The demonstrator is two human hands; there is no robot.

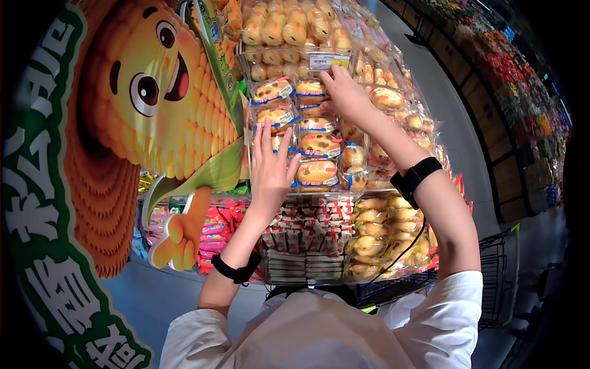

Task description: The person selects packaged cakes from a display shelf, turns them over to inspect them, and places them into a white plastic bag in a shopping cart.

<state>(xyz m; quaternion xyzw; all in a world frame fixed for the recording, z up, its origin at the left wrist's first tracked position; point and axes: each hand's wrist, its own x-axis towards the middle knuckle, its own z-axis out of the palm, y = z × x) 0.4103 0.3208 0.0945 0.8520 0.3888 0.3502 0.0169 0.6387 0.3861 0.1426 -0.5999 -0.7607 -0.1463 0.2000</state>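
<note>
My left hand lies with its fingers spread over the left column of packaged bread rolls. Its fingertips touch the clear wrappers, and the palm hides part of the packs. At the upper right, my right hand reaches across to another packaged bread roll. Thumb and fingers are apart at that pack's right edge, just below a price tag. More wrapped rolls with blue and red labels stand in a column between my hands.
A large corn-shaped cardboard display borders the shelf on the left. Below the bread are red-and-white wrapped snacks and bagged yellow buns. A black shopping cart stands at the lower right, beside the aisle floor.
</note>
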